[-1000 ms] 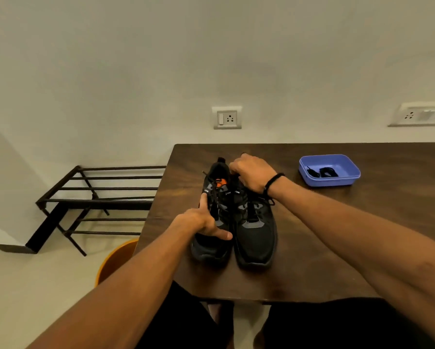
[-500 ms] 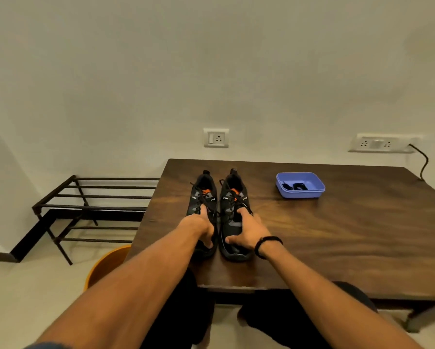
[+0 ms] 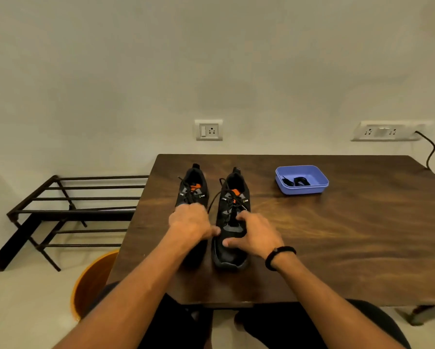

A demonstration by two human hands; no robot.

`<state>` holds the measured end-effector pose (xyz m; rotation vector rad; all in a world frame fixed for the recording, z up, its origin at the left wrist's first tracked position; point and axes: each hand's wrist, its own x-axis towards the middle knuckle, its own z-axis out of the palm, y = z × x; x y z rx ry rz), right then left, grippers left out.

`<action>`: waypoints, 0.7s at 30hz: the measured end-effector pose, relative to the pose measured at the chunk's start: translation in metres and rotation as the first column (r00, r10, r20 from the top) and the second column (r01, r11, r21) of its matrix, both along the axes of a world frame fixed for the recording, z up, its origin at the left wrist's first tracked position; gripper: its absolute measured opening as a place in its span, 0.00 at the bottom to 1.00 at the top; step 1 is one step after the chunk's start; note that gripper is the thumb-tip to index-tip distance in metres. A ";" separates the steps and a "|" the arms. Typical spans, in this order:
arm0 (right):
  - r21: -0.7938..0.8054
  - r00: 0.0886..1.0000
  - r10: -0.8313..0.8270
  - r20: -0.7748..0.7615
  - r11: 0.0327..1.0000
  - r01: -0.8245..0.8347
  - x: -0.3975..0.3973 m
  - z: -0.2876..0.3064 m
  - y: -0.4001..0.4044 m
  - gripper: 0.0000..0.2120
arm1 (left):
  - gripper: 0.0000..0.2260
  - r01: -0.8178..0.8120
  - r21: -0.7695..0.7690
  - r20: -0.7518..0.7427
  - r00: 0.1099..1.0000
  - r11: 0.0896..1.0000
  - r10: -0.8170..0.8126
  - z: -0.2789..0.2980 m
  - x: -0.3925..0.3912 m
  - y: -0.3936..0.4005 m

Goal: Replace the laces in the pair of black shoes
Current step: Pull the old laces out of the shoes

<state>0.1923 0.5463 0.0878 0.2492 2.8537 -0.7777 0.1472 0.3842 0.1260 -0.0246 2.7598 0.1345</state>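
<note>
Nearest the camera, two bare forearms are reaching out over the front edge of a dark wooden table, the right one wearing a black wristband. The right hand is gripping the toe half of the right shoe, its thumb lying across the toe and its fingers curling over the outer side by the lower laces. The left hand is covering the front of the left shoe, knuckles up, fingers bent down over it; whether they are pinching a lace underneath cannot be told. Both black shoes are standing upright side by side, just apart, heels pointing away beyond the fingertips, with orange tongue tabs showing and black laces hanging loose, one strand trailing onto the wood between them. Farther off, to the right of the right hand's fingers and well apart from them, a shallow blue tub is sitting on the table, holding a small coil of black laces. Beyond the table's left side a dark metal rack is standing against the wall, and an orange bin is sitting on the floor near the table's corner.
</note>
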 end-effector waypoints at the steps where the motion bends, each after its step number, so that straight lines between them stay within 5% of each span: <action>1: -0.118 0.997 -0.057 -0.049 0.992 0.050 -0.006 0.005 0.002 0.31 | 0.31 0.033 0.052 -0.084 0.996 0.998 -0.029 0.004 -0.005 0.004; 3: -0.274 0.970 -0.179 -0.162 0.953 0.130 -0.024 0.017 0.007 0.19 | 0.26 0.094 0.163 -0.188 0.980 0.982 -0.062 0.008 -0.022 0.012; 6: -0.227 0.929 -0.230 -0.291 0.959 0.166 -0.053 0.034 0.026 0.09 | 0.29 0.196 0.293 -0.221 0.966 0.936 -0.134 -0.003 -0.049 0.017; 9: -0.182 0.929 -0.204 -0.309 0.971 0.153 -0.081 0.031 0.056 0.13 | 0.34 0.274 0.306 -0.192 0.956 0.912 -0.223 -0.022 -0.061 0.017; 13: -0.354 0.994 -0.039 -0.102 0.935 0.001 -0.089 0.012 0.070 0.19 | 0.22 0.318 0.351 -0.267 0.935 0.881 -0.231 -0.039 -0.069 0.012; 16: -0.199 0.984 0.174 -0.035 0.964 -0.177 -0.083 0.008 0.059 0.23 | 0.11 0.303 0.429 -0.281 0.940 0.851 -0.193 -0.042 -0.067 0.013; 21: -0.099 0.978 0.207 -0.034 0.973 -0.209 -0.076 0.022 0.048 0.17 | 0.14 0.219 0.452 -0.115 0.976 0.865 -0.187 -0.027 -0.053 0.017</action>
